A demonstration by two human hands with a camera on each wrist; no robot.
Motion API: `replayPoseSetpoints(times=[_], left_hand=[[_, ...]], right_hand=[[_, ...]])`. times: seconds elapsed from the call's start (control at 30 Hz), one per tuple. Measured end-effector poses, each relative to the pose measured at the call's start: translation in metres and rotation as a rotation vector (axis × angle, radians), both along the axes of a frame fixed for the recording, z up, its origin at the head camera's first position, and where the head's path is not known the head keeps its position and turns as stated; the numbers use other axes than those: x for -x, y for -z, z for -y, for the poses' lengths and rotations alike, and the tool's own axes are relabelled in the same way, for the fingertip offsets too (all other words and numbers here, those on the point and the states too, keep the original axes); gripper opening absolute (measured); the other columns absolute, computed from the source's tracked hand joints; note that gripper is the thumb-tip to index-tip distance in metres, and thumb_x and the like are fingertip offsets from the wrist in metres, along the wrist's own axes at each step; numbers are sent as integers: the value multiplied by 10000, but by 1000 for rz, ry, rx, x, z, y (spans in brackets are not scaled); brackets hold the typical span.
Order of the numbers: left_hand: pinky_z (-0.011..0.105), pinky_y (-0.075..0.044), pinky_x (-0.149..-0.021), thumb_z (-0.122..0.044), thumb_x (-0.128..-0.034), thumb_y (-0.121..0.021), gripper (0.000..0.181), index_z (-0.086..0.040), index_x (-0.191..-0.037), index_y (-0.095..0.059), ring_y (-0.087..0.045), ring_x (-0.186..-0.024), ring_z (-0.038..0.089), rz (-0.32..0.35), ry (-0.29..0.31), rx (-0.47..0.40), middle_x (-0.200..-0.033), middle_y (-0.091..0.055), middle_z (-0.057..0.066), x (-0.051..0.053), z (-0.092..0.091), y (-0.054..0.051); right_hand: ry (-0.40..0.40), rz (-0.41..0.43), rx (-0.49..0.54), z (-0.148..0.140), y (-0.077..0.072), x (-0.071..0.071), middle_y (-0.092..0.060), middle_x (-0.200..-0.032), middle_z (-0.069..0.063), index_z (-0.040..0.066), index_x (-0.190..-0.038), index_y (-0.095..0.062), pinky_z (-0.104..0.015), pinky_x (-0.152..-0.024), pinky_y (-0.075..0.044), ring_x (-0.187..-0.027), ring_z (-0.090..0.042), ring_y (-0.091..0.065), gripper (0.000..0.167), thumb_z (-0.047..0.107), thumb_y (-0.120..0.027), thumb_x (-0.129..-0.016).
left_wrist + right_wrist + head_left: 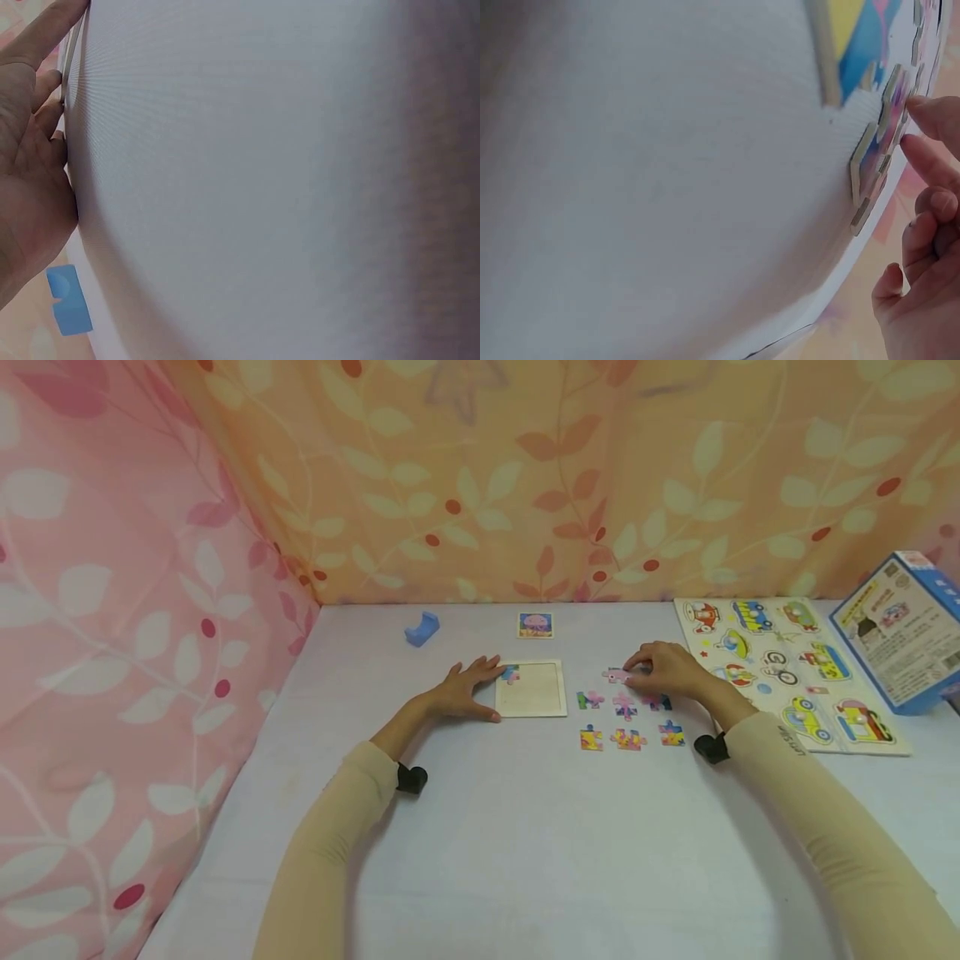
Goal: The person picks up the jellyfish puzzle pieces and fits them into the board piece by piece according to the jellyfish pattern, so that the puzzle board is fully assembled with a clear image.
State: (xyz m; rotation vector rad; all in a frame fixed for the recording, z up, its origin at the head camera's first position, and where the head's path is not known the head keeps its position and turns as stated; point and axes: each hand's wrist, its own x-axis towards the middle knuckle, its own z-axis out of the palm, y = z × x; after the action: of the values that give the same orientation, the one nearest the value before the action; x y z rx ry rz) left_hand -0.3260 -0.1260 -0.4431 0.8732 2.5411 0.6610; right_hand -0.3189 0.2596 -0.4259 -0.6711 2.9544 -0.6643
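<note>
My left hand [467, 691] rests at the left side of a square wooden puzzle tray [534, 695], its fingers and thumb spread along that edge. One blue and pink puzzle piece [511, 674] lies in the tray's upper left corner. To the right, my right hand [666, 672] pinches the right end of a pink puzzle piece [615, 676] between thumb and forefinger, at the table surface. Loose pieces lie in rows below it, among them a yellow one [591, 738] and a pink one [625, 707]. The right hand partly covers a dark-edged piece [658, 702].
A small square picture card [536, 625] lies behind the tray. A blue notched block [422, 629] stands at the back left. On the right are a vehicle puzzle board [780, 693] and a blue box [900, 631]. Floral curtains [480, 485] border the table.
</note>
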Motion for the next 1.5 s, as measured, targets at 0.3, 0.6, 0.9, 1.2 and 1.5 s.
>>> replayPoseSetpoints(times=[0.3,0.6,0.9,1.2,1.5], left_hand=[[479,82,-1137,-461,-751,-704,922,-227,-1478,-187,37,-1443,185,-4,9,11,-1564,-53,-40,1,1,1],[477,85,-1138,-470,-751,-702,935,-232,-1481,-169,48,-1441,172,-13,20,6,-1563,-38,-56,3,-4,4],[493,80,-1135,-462,-742,-715,934,-233,-1478,-186,44,-1442,189,-14,20,-13,-1562,-43,-53,2,-5,7],[489,78,-1136,-471,-742,-714,926,-236,-1475,-198,41,-1442,176,-18,8,-3,-1562,-50,-55,3,-5,7],[475,89,-1138,-475,-748,-707,923,-239,-1476,-191,52,-1441,169,-12,-11,6,-1562,-41,-65,3,-1,3]], right_hand=[[-38,8,127,25,-3,8,-406,-652,-11,72,-929,-710,-256,-576,-272,-623,-142,-361,214,193,-736,-754],[-130,-7,70,88,-9,26,-445,-675,-4,96,-923,-718,-277,-602,-290,-653,-151,-395,224,234,-720,-747],[-164,-11,54,114,1,30,-659,-866,-69,77,-927,-722,-296,-672,-363,-729,-179,-484,228,221,-721,-751],[-165,-26,12,124,5,32,-694,-980,-80,81,-968,-715,-369,-775,-435,-832,-184,-571,256,238,-714,-767],[-196,-68,22,129,0,34,-672,-851,-59,77,-970,-718,-290,-663,-380,-722,-168,-505,254,238,-714,-773]])
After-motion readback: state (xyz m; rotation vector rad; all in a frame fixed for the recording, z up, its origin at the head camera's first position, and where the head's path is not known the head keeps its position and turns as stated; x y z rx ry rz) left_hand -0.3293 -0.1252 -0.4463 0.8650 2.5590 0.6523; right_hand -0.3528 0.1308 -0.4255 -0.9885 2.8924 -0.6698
